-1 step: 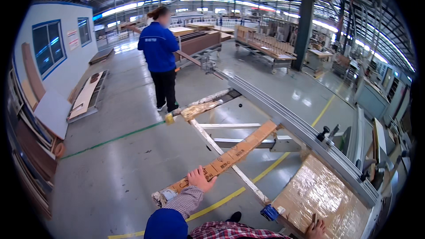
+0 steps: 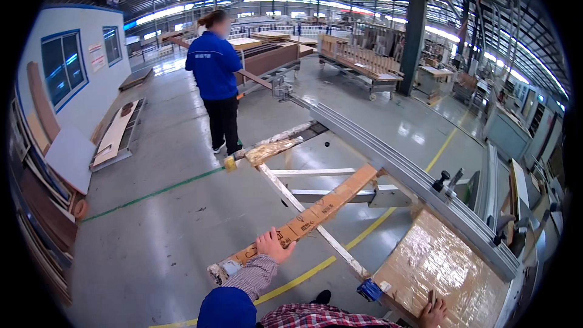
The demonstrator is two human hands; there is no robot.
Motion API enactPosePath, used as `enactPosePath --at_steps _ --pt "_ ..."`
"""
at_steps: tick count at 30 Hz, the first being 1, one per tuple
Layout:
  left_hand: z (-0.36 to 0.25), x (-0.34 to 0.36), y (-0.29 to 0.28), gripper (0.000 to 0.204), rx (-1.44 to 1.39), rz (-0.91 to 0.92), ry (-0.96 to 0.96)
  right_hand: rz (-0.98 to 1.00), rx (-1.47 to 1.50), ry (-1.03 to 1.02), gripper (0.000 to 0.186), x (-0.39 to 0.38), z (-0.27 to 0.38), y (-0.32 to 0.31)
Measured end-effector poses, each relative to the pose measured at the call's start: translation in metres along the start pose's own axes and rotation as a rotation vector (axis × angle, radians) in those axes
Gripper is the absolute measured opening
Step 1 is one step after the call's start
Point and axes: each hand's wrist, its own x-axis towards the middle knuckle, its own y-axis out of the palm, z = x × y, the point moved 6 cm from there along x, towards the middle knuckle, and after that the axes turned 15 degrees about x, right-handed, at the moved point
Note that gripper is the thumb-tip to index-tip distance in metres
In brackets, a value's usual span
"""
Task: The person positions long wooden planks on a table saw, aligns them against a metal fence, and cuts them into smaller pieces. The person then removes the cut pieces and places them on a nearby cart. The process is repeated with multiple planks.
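My left hand [image 2: 274, 245] lies on a long bar wrapped in brown cardboard [image 2: 316, 214], palm down, fingers spread a little over its top. The bar's near left end has a ragged white covering [image 2: 220, 272]. At the lower right, my right hand [image 2: 433, 314] rests on a board covered with shiny clear tape [image 2: 452, 252]. Its fingers close around a small brown piece, apparently wood [image 2: 432, 296], standing up from the board; the lower picture edge cuts off part of this hand.
A silver sliding rail [image 2: 388, 158] with black knobs runs along the right. White frame bars [image 2: 282, 188] cross below the cardboard bar. A blue object [image 2: 368, 290] sits at the frame corner. A person in blue [image 2: 214, 67] stands ahead, holding a long brown strip [image 2: 255, 79]. Panels [image 2: 48, 206] lean at left.
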Motion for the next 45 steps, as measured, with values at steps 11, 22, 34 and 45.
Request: enactPosePath --at_steps 11,22,34,45 --pt "0.086 -0.014 0.0 0.073 -0.312 0.346 -0.152 -0.162 0.263 0.047 0.056 -0.01 0.018 -0.023" --pt "0.064 -0.017 -0.02 0.061 -0.228 0.182 -0.128 0.014 0.226 -0.011 0.093 -0.014 0.034 -0.035" --pt "0.075 -0.019 0.004 0.057 -0.175 0.244 -0.093 -0.064 0.108 -0.059 0.084 -0.012 0.026 -0.017" --pt "0.07 -0.017 -0.004 0.055 -0.102 0.273 -0.129 -0.111 0.052 -0.074 0.076 -0.012 0.037 -0.025"
